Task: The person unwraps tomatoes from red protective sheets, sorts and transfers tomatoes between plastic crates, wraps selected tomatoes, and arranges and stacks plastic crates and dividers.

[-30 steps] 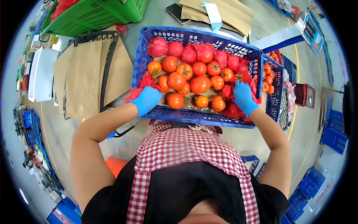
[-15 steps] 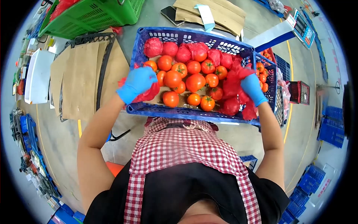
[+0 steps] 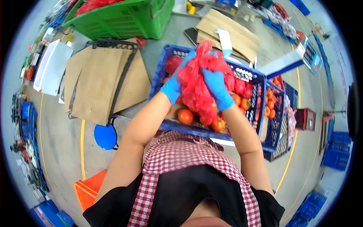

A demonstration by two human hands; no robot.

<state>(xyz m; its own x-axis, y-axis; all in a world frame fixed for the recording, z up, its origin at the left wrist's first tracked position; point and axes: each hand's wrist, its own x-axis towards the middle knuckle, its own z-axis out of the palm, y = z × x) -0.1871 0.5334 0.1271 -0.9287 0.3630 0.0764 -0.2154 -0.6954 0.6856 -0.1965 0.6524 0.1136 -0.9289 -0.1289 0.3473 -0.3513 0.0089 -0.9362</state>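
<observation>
Two blue-gloved hands hold a crumpled bunch of red wraps (image 3: 196,89) between them, over the blue crate (image 3: 181,127) on the worktop (image 3: 151,56). The left hand (image 3: 177,80) grips its left side and the right hand (image 3: 217,87) its right, with the fingers closed on it, though most fingertips are hidden. Bare tomatoes (image 3: 185,116) lie beneath, and wrapped ones (image 3: 239,86) line the crate's far side. Cardboard sheets (image 3: 100,81) lie left of the crate, near a green basket (image 3: 124,22).
</observation>
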